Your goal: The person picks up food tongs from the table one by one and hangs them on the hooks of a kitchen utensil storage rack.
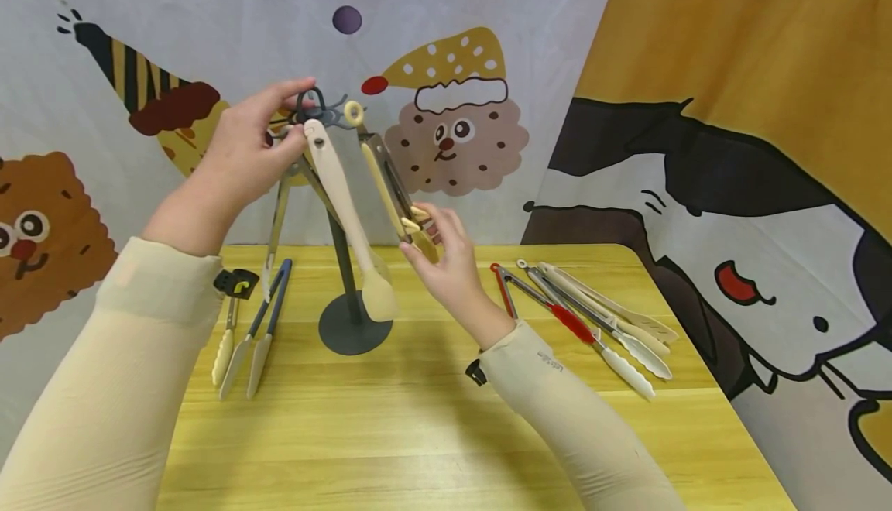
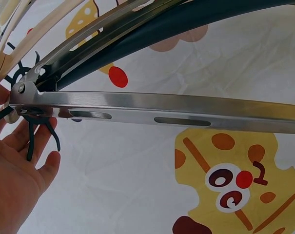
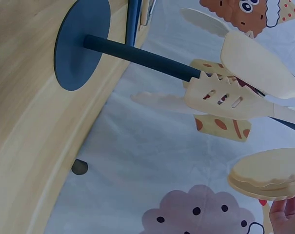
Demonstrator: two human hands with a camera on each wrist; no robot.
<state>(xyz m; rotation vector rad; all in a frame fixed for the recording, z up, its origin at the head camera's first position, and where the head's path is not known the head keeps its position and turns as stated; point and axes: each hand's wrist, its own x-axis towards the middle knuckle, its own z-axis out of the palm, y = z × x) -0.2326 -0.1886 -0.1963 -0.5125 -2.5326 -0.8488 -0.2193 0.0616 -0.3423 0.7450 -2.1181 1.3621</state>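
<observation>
The left fingers [image 1: 296, 88] grip the top of the dark stand [image 1: 343, 263] and the right fingers [image 1: 447, 228] pinch the cream-tipped tongs [image 1: 387, 186] near the tabletop's [image 1: 418, 433] back edge, so slow moves should stop any wobbling.

Marking location, head view, lower right of centre: a short line of small dark lettering [image 1: 550, 361] is printed on my right sleeve [image 1: 585, 427], close to its cuff [image 1: 507, 350]. The line slants down toward the right. Characters are blurred; I read approximately "Let's Slim", exact spelling uncertain
</observation>
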